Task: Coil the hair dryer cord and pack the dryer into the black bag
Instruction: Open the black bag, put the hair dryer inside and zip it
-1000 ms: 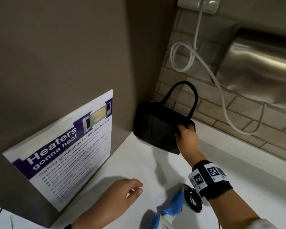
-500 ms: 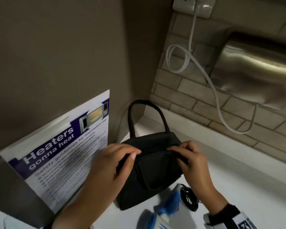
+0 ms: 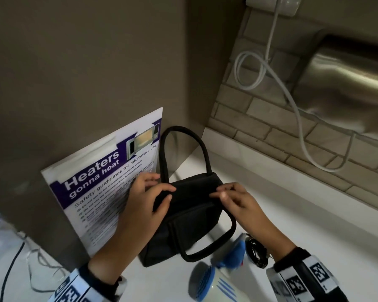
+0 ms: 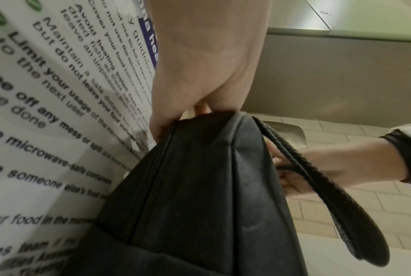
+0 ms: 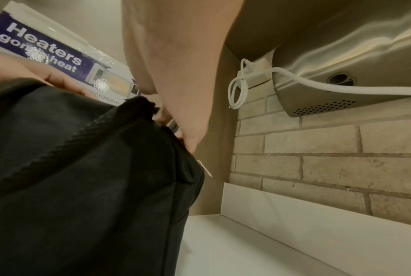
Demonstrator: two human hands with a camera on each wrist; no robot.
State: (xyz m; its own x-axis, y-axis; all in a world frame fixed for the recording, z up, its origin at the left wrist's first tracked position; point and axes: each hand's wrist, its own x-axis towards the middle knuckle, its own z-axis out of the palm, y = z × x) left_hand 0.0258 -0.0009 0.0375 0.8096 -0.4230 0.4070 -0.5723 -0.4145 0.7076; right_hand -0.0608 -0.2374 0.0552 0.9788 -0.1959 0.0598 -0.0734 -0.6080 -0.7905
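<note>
The black bag (image 3: 190, 216) stands on the white bench (image 3: 303, 225) at the centre of the head view, just in front of the corner where the grey panel meets the brick wall. One handle (image 3: 183, 149) rises upright from its top edge; the other handle (image 3: 214, 245) hangs down over its front face toward the lower middle of the frame.

The left hand (image 3: 144, 205) has its grip closed on the left end of the bag's top edge, thumb on the front and fingers curled over the back. The right hand (image 3: 238, 203) pinches the right end of the same edge with fingertips bent. In the right wrist view a small metal piece shows by those fingertips at the bag's seam; whether it is a zip pull I cannot tell.

The hair dryer (image 3: 218, 280), white with blue parts, lies on the bench at the bottom centre of the head view, just below the bag. Its black cord (image 3: 256, 251) lies bundled beside it, near the right wrist.

A microwave safety poster (image 3: 109, 182) leans against the grey panel at the left, just behind the left hand. A white cable (image 3: 301, 131) loops down the brick wall (image 3: 260, 127) at the upper right, beside a steel appliance (image 3: 347, 83).
</note>
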